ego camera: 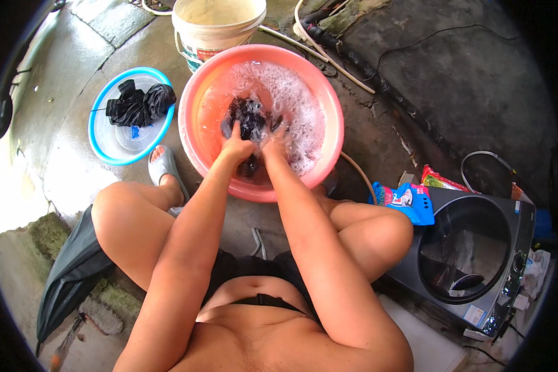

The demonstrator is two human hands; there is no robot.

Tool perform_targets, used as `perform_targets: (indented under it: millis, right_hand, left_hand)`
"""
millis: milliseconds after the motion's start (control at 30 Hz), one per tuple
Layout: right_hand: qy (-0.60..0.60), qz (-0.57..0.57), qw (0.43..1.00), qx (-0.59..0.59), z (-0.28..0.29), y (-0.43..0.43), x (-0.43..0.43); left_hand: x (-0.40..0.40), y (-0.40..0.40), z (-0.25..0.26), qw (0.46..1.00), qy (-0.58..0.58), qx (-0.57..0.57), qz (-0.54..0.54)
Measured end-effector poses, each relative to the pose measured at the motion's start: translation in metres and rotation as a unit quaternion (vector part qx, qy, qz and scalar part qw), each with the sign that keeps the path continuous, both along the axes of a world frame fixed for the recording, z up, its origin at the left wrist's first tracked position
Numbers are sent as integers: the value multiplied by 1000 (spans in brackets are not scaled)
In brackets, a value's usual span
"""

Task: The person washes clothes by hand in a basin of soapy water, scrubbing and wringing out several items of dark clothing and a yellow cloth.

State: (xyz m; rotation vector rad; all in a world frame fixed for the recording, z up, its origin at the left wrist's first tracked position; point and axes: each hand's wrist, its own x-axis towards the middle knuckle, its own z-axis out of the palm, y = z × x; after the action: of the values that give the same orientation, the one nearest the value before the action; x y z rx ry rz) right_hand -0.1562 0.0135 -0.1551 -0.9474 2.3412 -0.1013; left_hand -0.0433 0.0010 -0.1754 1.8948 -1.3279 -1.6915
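A large pink plastic basin [335, 116] holds soapy water with white suds along its right side. Dark wet cloth [247, 114] lies in the water near the middle. My left hand [238, 148] is on the cloth's lower part, its thumb pointing up over the fabric and its other fingers hidden. Close beside it on the right, my right hand [276, 143] is partly in the water at the cloth's edge; it is blurred, so its hold cannot be made out. To the left, a clear basin with a blue rim [94, 135] contains bundled black cloth [137, 106].
Behind the pink basin stands a white bucket [216, 35], near a pale pipe [293, 43] and hose. On the right are a blue detergent bag [407, 202] and a dark front-loading washing machine [404, 260]. A folded dark umbrella [69, 279] lies at the left.
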Motion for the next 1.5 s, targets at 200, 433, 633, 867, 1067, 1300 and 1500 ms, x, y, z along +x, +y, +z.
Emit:
perform_targets:
  millis: [200, 433, 633, 867, 1067, 1300, 1500]
  right_hand:
    - [-229, -12, 950, -210, 12, -12, 16]
    - [-135, 161, 845, -491, 112, 30, 68]
    - [-22, 178, 806, -564, 98, 39, 75]
    - [12, 135, 937, -321, 20, 29, -43]
    - [-101, 287, 882, -360, 73, 32, -35]
    - [-410, 141, 842, -320, 172, 10, -28]
    - [-545, 63, 753, -364, 224, -1, -24]
  left_hand:
    - [29, -25, -58, 871, 350, 233, 254]
    - [24, -2, -8, 690, 627, 245, 266]
    - [26, 0, 8, 714, 602, 167, 318]
    - [20, -1, 114, 779, 545, 122, 286]
    - [34, -12, 164, 789, 556, 46, 258]
    - [37, -28, 195, 855, 481, -132, 139]
    - [49, -37, 133, 970, 228, -37, 78]
